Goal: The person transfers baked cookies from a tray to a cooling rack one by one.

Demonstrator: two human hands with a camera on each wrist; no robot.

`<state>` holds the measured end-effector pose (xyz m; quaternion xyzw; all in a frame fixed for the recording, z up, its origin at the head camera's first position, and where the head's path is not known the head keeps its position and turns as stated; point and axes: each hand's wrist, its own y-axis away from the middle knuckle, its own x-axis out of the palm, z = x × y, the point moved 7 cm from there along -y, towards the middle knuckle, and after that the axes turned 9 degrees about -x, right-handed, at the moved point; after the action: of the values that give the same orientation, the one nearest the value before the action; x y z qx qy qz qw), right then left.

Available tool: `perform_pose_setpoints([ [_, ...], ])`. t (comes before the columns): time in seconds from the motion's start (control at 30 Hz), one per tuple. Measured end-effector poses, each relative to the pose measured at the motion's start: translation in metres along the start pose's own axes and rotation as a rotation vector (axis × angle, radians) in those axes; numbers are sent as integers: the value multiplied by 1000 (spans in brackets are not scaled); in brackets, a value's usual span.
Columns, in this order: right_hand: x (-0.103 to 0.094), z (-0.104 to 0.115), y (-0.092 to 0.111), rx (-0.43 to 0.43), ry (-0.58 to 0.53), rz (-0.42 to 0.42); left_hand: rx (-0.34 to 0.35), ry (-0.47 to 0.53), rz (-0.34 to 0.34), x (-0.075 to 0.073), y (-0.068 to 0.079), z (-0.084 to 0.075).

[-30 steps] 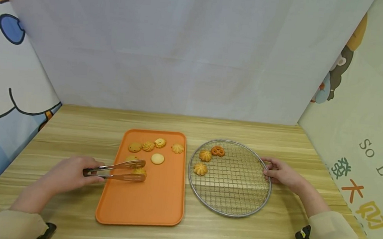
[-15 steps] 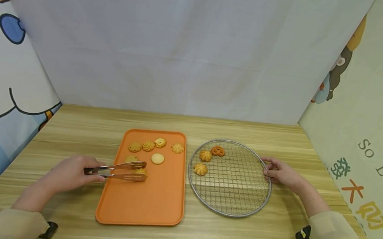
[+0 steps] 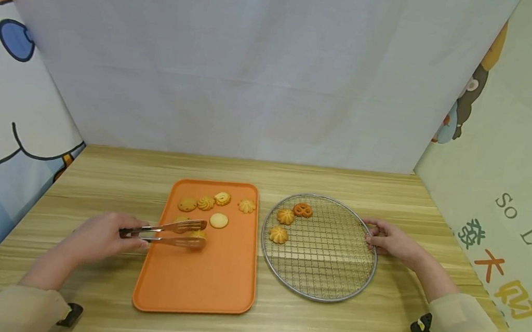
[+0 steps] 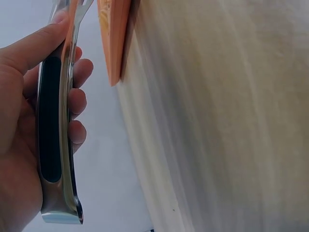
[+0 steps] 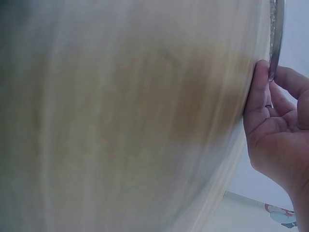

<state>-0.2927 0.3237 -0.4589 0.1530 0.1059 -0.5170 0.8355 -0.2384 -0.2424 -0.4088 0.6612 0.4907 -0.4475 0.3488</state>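
My left hand (image 3: 103, 236) grips metal food tongs (image 4: 50, 121) by their dark-inlaid handle, thumb on one arm and fingers curled on the other. The slotted tong ends reach over the left side of an orange tray (image 3: 200, 286), one on each side of a yellow cookie (image 3: 200, 234), which they partly hide. Another cookie (image 3: 182, 219) shows just behind the upper tong arm. At the right, my right hand (image 3: 393, 244) pinches the metal rim of a round wire rack (image 3: 328, 265); the right wrist view shows thumb and fingers at that rim (image 5: 276, 43).
Several more cookies lie on the tray's far half, among them a plain round one (image 3: 218, 220) and a flower-shaped one (image 3: 246, 206). On the rack's left side are two ridged cookies (image 3: 279, 235) and a pretzel (image 3: 302, 209). A white curtain (image 3: 263, 82) hangs behind the wooden table (image 3: 309, 331).
The tongs in my left hand have shifted slightly right and away from me, and the yellow cookie between their ends has moved a little the same way. My right hand and the rack stay put.
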Motion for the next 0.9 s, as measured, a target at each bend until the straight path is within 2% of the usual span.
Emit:
perform_pose_setpoints([
  [0.2, 0, 0, -1, 1, -1, -2, 14, 15, -17, -7, -3, -6],
  [0.43, 0, 0, 0, -2, 3, -3, 48, 8, -54, -22, -10, -19],
  [0.67, 0, -1, 0, -3, 3, -7, 82, -41, -97, -34, -15, -30],
  [0.9, -1, -2, -1, -5, 12, -7, 52, -58, -86, -43, -24, -39],
])
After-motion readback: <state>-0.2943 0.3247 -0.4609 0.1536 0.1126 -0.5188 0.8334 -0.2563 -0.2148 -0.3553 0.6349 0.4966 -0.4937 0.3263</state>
